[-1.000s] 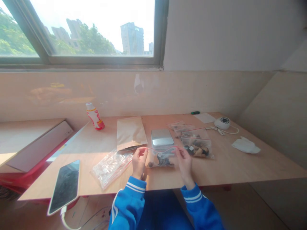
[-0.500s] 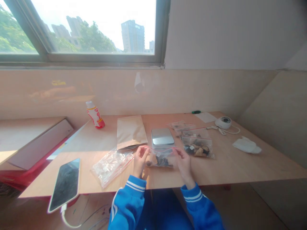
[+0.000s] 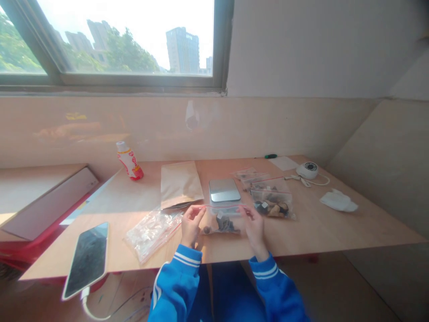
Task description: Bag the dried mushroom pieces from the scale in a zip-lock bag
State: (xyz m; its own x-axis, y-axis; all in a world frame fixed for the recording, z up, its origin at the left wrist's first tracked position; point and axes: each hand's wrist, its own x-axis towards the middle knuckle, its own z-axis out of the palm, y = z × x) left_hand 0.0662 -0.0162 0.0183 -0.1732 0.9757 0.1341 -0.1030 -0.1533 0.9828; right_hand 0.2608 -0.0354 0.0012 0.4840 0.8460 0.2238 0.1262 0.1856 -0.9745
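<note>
Resealable bag (image 3: 221,222): clear, glossy plastic film, smooth, with a red-edged zip strip. Second resealable bag (image 3: 272,201): same film and finish. Crumpled bag (image 3: 152,233): clear plastic, glossy, creased. Kraft pouch (image 3: 180,185): brown paper, matt, with a faint sheen. Scale (image 3: 224,190): brushed metal top plate, smooth, satin. Tabletop (image 3: 321,228): pale wood, smooth, matt. Smartphone (image 3: 87,254): glossy glass face. Bottle (image 3: 128,162): smooth, glossy plastic. Tissue (image 3: 338,201): white, soft, matt, rough-creased paper or cloth, material cannot be told. Tracksuit sleeve (image 3: 176,281): blue synthetic cloth, smooth, slight sheen
</note>
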